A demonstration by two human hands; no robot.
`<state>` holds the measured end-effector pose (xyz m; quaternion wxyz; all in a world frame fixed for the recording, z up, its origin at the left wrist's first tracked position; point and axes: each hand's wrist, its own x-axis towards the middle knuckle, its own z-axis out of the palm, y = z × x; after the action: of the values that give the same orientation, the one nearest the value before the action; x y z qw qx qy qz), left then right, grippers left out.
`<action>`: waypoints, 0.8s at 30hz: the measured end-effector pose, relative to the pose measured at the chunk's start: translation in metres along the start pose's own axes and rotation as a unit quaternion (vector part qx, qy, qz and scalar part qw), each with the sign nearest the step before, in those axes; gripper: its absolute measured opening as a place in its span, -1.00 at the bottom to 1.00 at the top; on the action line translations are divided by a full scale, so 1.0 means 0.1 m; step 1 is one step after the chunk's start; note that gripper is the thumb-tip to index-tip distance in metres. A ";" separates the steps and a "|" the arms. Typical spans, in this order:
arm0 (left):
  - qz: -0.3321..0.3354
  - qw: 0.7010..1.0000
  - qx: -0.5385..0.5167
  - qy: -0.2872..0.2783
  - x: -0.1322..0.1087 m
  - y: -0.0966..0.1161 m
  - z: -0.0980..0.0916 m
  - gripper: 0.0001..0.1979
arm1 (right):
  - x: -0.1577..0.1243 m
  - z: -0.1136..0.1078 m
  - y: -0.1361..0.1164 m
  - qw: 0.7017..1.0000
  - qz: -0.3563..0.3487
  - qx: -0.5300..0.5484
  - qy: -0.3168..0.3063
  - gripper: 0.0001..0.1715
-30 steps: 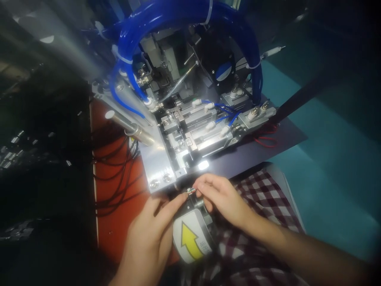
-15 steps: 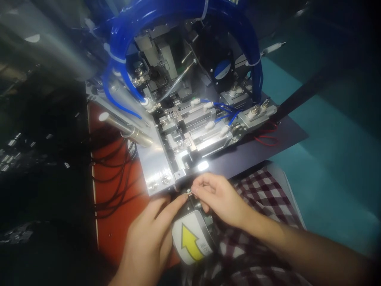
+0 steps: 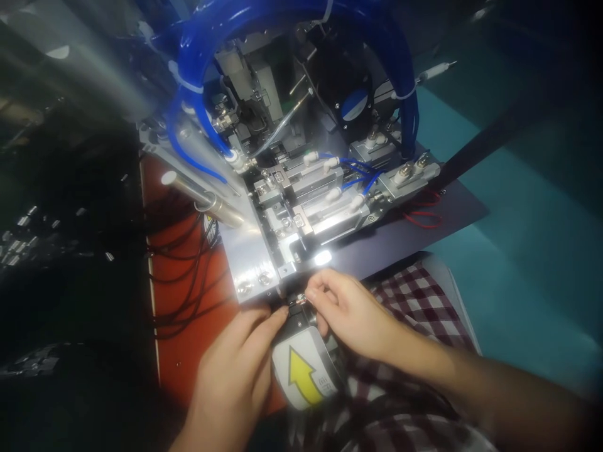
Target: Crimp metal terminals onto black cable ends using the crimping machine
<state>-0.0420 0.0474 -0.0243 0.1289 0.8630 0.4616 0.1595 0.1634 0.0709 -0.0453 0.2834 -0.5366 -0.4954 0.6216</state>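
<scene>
A small shiny metal piece [image 3: 300, 300] shows at the fingertips of my right hand [image 3: 346, 311], whose thumb and forefinger are pinched together on it. Just left of it, my left hand [image 3: 238, 361] has its thumb and fingers drawn together at the front of the machine. Whatever those fingertips grip is too small to make out. Below the hands is a rounded part bearing a white label [image 3: 301, 370] with a yellow arrow. The bright metal plate [image 3: 252, 270] of the machine lies right above my left hand.
Beyond my hands stand metal slide units [image 3: 325, 207] with white air fittings. A thick blue tube bundle [image 3: 405, 81] arches over them. A metal post [image 3: 202, 198] rises at the left, above black cables [image 3: 188, 282] on a red-orange surface [image 3: 188, 370]. Checked cloth [image 3: 428, 307] lies below right.
My left fingertips have drawn slightly left, away from the right ones, so more of the small metal piece shows between them. The right hand keeps its pinch. The view has shifted slightly.
</scene>
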 end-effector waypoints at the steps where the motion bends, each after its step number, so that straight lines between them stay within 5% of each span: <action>1: -0.002 1.000 0.007 -0.015 -0.01 -0.01 -0.02 -0.63 | 0.01 0.00 0.00 1.000 0.006 0.004 -0.003 -0.80; 8: -0.020 0.999 0.018 -0.021 -0.10 -0.10 -0.02 -0.60 | 0.11 -0.10 0.00 0.980 0.099 0.141 -0.097 -0.77; 14: -0.042 0.999 0.016 0.011 -0.12 -0.10 -0.01 -0.73 | 0.08 -0.06 0.10 0.987 0.050 0.150 -0.035 -0.68; 24: 0.005 0.998 0.022 -0.063 -0.11 -0.17 -0.18 -0.63 | 0.03 0.04 0.13 0.998 -0.047 0.029 0.027 -0.76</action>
<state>-0.0677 0.0490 -0.0160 0.1377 0.8764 0.4516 0.0950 0.1613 0.0677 -0.0585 0.3409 -0.5209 -0.4944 0.6067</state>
